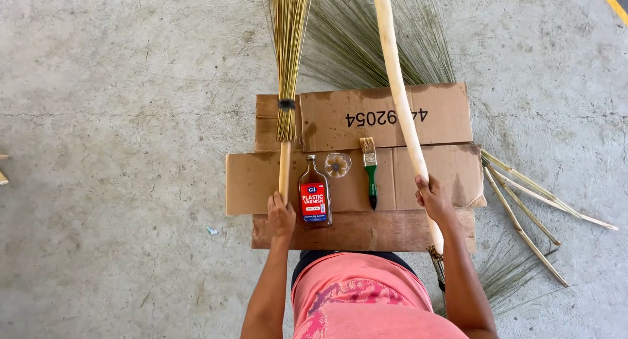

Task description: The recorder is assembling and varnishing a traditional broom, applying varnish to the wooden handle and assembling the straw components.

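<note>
The left hand point(280, 215) grips the broom point(286, 71) handle; the right hand point(433, 196) closes around the long pole point(399, 90). Between both hands stand a bottle point(314, 195) and a brush point(370, 172). Firm, steady grips seem best.

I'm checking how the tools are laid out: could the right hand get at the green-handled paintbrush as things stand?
Probably yes, once it lets go. The right hand grips the pale wooden pole, so it is occupied. The paintbrush lies uncovered on the cardboard just beside that hand, with nothing between them.
</note>
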